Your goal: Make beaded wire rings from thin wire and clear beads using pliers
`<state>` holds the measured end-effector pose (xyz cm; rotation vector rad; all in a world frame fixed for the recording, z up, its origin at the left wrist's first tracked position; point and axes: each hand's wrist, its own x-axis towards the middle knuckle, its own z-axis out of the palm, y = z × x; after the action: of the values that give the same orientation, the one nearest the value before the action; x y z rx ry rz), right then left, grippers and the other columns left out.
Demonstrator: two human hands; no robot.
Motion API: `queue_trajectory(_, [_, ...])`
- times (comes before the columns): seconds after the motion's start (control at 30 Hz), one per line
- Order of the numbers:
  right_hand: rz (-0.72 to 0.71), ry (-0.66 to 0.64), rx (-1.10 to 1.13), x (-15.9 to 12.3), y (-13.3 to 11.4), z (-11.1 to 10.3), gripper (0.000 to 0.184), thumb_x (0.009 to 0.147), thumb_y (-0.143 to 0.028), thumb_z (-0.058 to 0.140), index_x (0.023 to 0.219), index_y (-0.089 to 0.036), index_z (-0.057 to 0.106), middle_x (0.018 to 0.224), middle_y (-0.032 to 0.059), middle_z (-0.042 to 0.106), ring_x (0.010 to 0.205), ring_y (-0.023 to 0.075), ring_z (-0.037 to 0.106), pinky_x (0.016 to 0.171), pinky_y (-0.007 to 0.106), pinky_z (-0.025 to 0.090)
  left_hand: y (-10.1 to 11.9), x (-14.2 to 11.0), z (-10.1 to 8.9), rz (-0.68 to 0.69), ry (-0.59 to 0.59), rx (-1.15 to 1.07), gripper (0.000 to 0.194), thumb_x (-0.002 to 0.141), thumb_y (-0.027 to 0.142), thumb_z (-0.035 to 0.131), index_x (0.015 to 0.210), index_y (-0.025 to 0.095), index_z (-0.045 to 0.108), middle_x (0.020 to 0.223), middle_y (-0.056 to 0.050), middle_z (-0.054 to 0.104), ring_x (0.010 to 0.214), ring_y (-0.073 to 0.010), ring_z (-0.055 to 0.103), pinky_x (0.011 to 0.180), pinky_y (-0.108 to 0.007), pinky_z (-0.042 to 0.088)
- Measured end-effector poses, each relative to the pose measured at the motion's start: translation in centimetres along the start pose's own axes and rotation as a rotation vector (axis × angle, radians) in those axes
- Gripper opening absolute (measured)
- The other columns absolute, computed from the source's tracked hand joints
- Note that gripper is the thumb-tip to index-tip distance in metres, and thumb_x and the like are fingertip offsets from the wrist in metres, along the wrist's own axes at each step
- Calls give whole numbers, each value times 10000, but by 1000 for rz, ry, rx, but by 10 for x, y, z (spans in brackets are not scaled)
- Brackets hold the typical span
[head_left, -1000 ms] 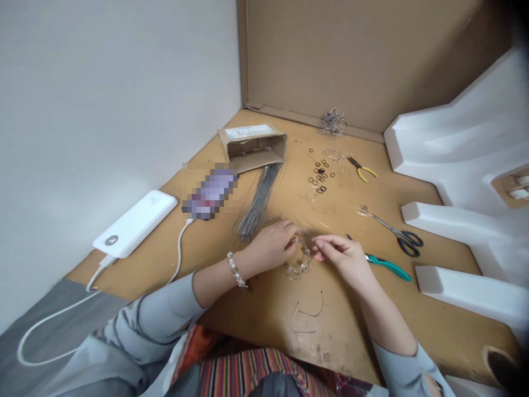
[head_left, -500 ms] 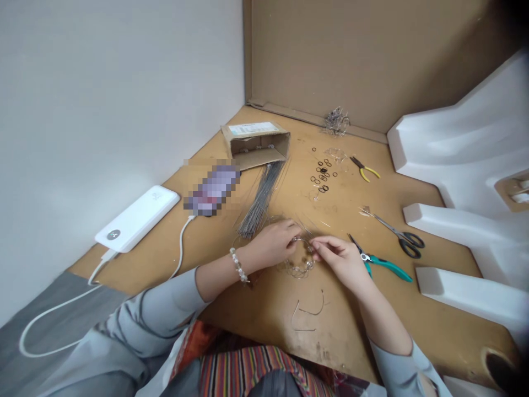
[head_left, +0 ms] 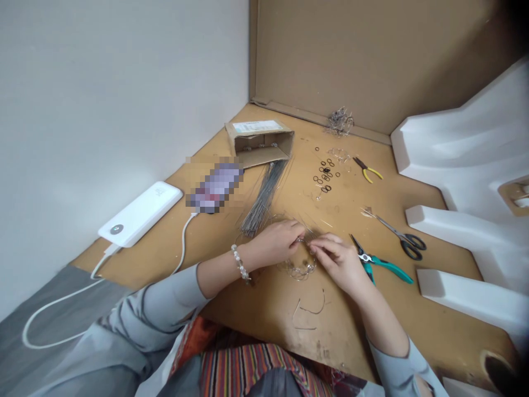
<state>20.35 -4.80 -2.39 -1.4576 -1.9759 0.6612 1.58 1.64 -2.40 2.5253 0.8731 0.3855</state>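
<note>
My left hand (head_left: 285,240) is closed, its fingers pinched on a ring of thin metal wire (head_left: 301,271) with small beads or loops along it. Close on its right, my right hand (head_left: 336,258) pinches the same wire ring between thumb and fingertips. The ring hangs just above the table between both hands; the exact spot where the fingertips grip is partly hidden. Beyond my left hand lies a bundle of straight grey wires (head_left: 264,201), its far end at the cardboard box. Bent wire pieces (head_left: 312,310) lie nearer to me.
Teal-handled pliers (head_left: 380,264), scissors (head_left: 399,236) and yellow-handled pliers (head_left: 367,170) lie to the right. Dark rings (head_left: 325,173) and a wire tangle (head_left: 341,121) sit farther back. An open cardboard box (head_left: 262,146), a phone (head_left: 217,186) and a white power bank (head_left: 140,214) stand left. White foam (head_left: 450,220) borders the right.
My fingertips have come slightly closer together at the wire ring, and my left fingers curl in more. The whole view has shifted a little; the tools lie as before.
</note>
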Motion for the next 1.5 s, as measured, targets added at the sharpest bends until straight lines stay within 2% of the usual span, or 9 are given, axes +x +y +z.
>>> queue_trajectory(0.23, [-57,-86,-27,1,-6,-3,222,892,-252,463,897,-197,678,858,69,641,775,158,602,714,274,469,0,0,2,23,1,-16,88,823,111,460,868,168,511,877,-37,590,810,-165,547,702,-270,417])
queue_trajectory(0.43, [123,-35,88,1,-1,-5,202,875,-335,500,832,-195,639,685,12,575,621,130,514,586,252,407,0,0,1,40,-8,14,156,808,94,454,921,171,529,921,-34,597,850,-166,549,728,-275,427])
queue_trajectory(0.63, [232,-48,262,1,-1,-4,236,850,-393,531,833,-183,636,651,-5,559,581,110,464,547,238,380,3,-1,-3,54,30,-6,148,825,169,493,953,163,567,961,-50,593,908,-180,539,787,-291,443])
queue_trajectory(0.73, [236,-64,308,0,-3,-5,244,847,-402,535,836,-182,641,627,-13,529,563,104,439,535,237,372,7,-1,-7,97,88,-63,156,854,227,503,974,161,577,984,-60,600,961,-189,524,845,-310,436])
queue_trajectory(0.87, [234,-90,376,1,-4,-5,241,828,-401,564,825,-179,656,641,-10,549,563,99,444,542,238,377,13,-2,-11,106,119,-202,179,869,232,506,1023,169,572,949,-51,628,915,-169,543,809,-296,441])
queue_trajectory(1.07, [323,-81,526,2,-6,-4,248,781,-415,620,820,-172,645,671,5,605,550,94,495,539,237,404,16,-2,-12,-62,-18,-503,202,860,239,528,1050,194,578,853,-2,663,703,-96,569,644,-206,432])
queue_trajectory(1.17, [338,-68,510,2,-6,-3,264,777,-428,617,842,-173,640,621,-7,584,547,100,503,533,235,405,14,-1,-12,-121,-14,-594,170,848,242,537,990,179,605,800,7,668,689,-88,575,630,-189,426])
queue_trajectory(1.33, [367,48,346,1,0,-4,288,773,-456,601,848,-178,615,696,6,603,563,104,520,553,242,423,3,2,-10,-209,58,-545,157,838,230,509,872,163,647,688,22,642,592,-79,521,555,-188,381])
queue_trajectory(1.5, [374,-94,102,-6,0,-3,297,785,-499,565,810,-207,614,656,-5,623,563,115,539,543,236,410,-5,3,-9,-247,75,-611,150,829,235,520,861,159,646,712,17,653,612,-81,540,572,-188,398])
